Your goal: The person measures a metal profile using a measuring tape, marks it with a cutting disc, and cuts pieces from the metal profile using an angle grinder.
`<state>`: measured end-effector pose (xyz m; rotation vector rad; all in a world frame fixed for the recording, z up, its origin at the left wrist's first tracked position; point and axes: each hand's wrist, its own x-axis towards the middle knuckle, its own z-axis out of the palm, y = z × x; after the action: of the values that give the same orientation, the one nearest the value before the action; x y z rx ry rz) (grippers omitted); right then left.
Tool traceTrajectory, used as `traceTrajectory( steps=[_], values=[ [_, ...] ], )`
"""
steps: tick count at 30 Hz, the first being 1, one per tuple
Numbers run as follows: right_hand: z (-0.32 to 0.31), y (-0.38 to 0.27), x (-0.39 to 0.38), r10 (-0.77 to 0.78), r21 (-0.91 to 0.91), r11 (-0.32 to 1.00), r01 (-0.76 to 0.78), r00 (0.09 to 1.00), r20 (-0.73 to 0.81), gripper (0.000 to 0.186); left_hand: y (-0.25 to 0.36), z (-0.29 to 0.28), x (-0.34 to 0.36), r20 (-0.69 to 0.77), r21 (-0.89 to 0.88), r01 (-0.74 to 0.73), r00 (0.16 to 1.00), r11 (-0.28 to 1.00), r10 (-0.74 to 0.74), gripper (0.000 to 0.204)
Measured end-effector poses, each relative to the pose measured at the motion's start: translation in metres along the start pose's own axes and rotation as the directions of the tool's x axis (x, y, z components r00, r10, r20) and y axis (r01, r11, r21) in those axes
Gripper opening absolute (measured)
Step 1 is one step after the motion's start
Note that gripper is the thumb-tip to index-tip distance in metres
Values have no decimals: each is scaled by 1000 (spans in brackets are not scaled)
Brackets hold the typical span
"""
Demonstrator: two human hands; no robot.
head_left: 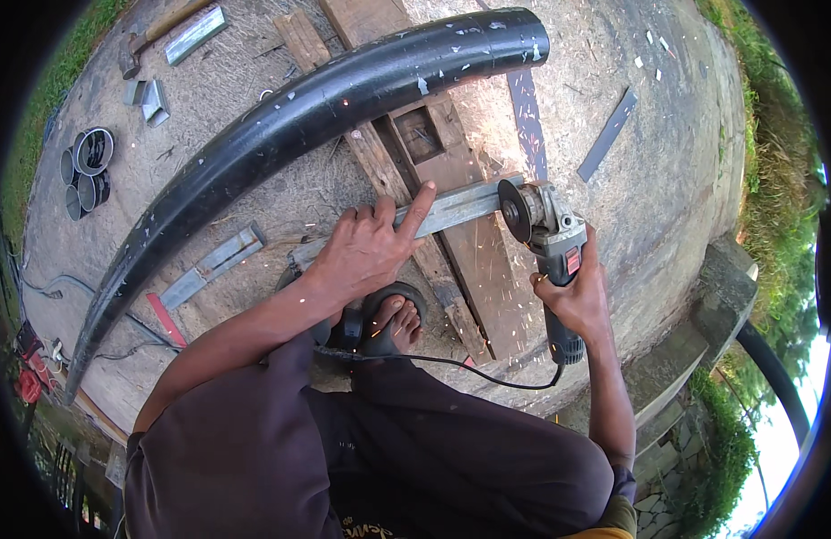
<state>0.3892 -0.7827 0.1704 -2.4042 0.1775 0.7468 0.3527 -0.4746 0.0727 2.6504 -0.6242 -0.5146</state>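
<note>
Rough grey concrete floor (667, 180) here, well littered. Wooden boards (487, 269) lie across the middle. Far left there's a hammer (155, 34) beside a short metal channel (196, 36); nearer, clustered black pipe rings (94, 153), then a red strip (167, 321). Over right, a flat dark strip (607, 135) lies slantwise.

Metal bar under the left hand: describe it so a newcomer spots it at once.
Start from the big curved black pipe across the view. Below it, wooden boards slant down, and the grey bar lies across them. Unlike the other metal pieces nearby, this one has the left hand on it and the grinder at its right end.
</note>
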Motion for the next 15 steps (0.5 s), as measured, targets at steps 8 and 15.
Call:
traceTrajectory(
  steps=[8, 15],
  values=[
    [-1, -3, 1, 35, -32, 999, -35, 999, -5, 88, 1, 0, 0, 1, 14, 6, 1000, 1000, -6, 87],
    [-2, -10, 4, 87, 40, 995, -89, 996, 34, 89, 0, 1, 0, 0, 17, 6, 1000, 1000, -6, 87]
  ],
)
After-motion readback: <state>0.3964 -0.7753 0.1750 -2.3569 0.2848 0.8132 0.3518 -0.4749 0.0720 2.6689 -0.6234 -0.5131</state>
